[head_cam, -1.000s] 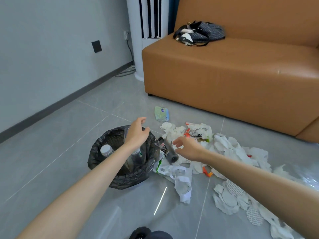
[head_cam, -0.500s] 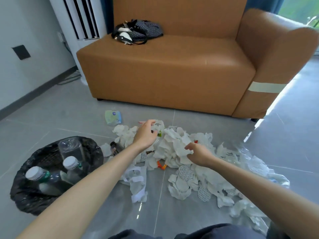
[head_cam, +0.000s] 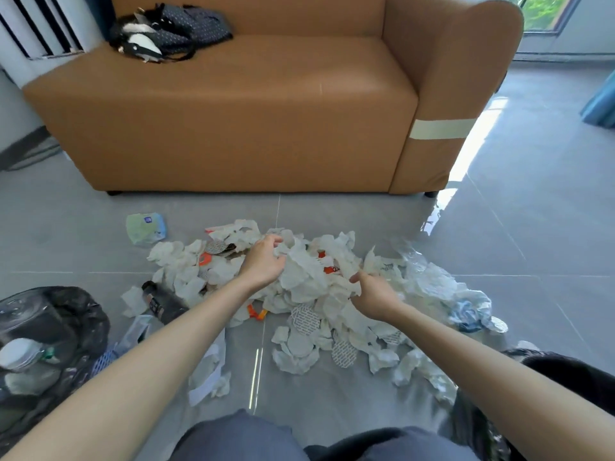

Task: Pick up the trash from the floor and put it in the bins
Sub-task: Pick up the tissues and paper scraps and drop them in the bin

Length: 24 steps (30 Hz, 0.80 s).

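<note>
A heap of crumpled white tissues, mixed with round patterned lids and orange scraps, lies on the grey floor in front of the sofa. My left hand is on the heap's upper middle, fingers curled into the tissues. My right hand grips tissues at the heap's right side. A bin lined with a black bag stands at the far left and holds clear plastic bottles. A dark bottle lies on the floor between that bin and the heap.
An orange-brown sofa stands right behind the heap, with a dark bag on its seat. A green-blue packet lies left of the heap and clear plastic wrap to its right. Another black-lined object sits at the lower right.
The view swung right, away from the left bin. My left hand moved from over the bin onto the tissue heap; both hands now dig into the tissues.
</note>
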### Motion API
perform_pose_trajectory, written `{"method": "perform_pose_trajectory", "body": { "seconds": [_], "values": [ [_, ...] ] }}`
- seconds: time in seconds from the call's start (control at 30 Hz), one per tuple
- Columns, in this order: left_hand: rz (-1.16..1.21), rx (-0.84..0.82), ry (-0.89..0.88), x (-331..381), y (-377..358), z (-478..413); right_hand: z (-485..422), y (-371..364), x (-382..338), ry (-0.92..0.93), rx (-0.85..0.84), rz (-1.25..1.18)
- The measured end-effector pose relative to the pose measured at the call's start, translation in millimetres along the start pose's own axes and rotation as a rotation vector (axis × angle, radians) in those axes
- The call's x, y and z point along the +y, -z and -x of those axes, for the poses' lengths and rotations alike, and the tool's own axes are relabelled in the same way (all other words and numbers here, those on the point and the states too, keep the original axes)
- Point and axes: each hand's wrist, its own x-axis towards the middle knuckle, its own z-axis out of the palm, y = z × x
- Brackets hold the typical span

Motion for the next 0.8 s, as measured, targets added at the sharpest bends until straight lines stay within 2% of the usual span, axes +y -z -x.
{"method": "perform_pose_trajectory", "body": {
  "seconds": [0.2, 0.53, 0.7, 0.8],
  "values": [
    [-0.022, -0.106, -0.066, 3, -44, -20, -22, -24, 32, -0.103, -0.035, -0.005],
    [-0.020, -0.252, -0.113, -30, -94, -48, -78, -106, 59, -0.115, -0.112, 0.008],
    [-0.031, -0.305, -0.104, -41, -108, -57, -87, -129, 67, -0.125, 0.030, 0.085],
    [-0.017, -0.318, -0.106, -41, -112, -59, -84, -130, 68, -0.127, 0.046, 0.066]
  ]
}}
